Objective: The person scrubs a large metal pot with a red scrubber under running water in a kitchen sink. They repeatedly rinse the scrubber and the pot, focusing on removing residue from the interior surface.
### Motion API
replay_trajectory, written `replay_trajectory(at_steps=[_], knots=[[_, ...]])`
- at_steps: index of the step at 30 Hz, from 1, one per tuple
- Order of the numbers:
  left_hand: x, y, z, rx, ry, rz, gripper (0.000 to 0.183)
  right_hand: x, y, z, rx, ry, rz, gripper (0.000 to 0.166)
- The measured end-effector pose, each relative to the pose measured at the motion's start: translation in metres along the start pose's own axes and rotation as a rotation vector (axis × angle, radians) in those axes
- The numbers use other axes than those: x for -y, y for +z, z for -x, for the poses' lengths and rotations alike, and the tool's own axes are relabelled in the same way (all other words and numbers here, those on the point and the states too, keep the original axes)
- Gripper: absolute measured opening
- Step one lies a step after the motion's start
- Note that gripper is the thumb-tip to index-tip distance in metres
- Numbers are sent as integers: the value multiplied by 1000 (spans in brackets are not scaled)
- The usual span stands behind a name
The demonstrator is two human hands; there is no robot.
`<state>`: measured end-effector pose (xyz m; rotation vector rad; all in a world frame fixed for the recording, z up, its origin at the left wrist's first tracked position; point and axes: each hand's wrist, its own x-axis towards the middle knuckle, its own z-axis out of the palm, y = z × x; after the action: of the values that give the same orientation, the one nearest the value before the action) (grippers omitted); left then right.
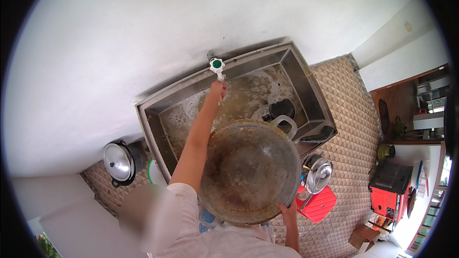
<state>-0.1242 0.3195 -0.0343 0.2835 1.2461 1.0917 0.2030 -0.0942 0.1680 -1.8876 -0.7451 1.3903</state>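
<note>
A large round metal wok fills the space between me and the sink, its stained, browned face turned up. My right hand grips its near right rim. The wok's far side overlaps the front of the stainless steel sink, and a loop handle juts over the basin. My left hand is directly below the tap, with running water around it. Its fingers look curled, but whether they hold anything is hidden. Cloudy, foamy water covers the basin's bottom, where a small black pan sits.
A dark object rests at the sink's right corner. Beside it, a red plastic stool carries metal cookware. At left stand a lidded black pot and a green-rimmed container. A red generator is farther right.
</note>
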Motion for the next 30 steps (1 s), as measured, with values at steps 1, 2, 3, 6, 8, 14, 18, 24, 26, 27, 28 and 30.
replay_trajectory(at_steps=[1, 2, 3, 6, 8, 14, 18, 24, 26, 27, 28, 30], knots=[[1, 1, 4, -38, 52, -157, 27, -3, -1, -1, -4, 11, 7, 51], [4, 1, 9, -57, 53, -162, 29, -4, -2, 0, -9, 22, 15, 53], [4, -2, 14, -81, 60, -165, 31, 0, 0, 0, -8, 10, 11, 53], [10, -55, -9, -342, 308, -523, 38, 13, 4, -2, 45, -40, 15, 52], [2, -73, -6, -413, 417, -748, 44, 3, 0, -8, 43, -63, 29, 52], [-107, -5, 123, -703, 801, -1124, 62, 5, -4, -8, 1, -35, 85, 54], [-135, 29, 153, -606, 758, -1342, 63, 6, -6, -13, 31, -54, 96, 56], [-139, 42, 143, -527, 679, -1448, 52, -5, -8, -17, 41, -102, 15, 56], [-138, 38, 136, -475, 732, -1465, 47, -5, -7, -18, 37, -104, 15, 56], [-141, 34, 134, -423, 770, -1470, 44, -6, -7, -18, 33, -102, 13, 56], [-144, 29, 132, -370, 808, -1474, 41, -8, -7, -18, 30, -100, 12, 56], [-155, 20, 129, -165, 836, -1493, 38, -13, -8, -19, 28, -96, 2, 56]])
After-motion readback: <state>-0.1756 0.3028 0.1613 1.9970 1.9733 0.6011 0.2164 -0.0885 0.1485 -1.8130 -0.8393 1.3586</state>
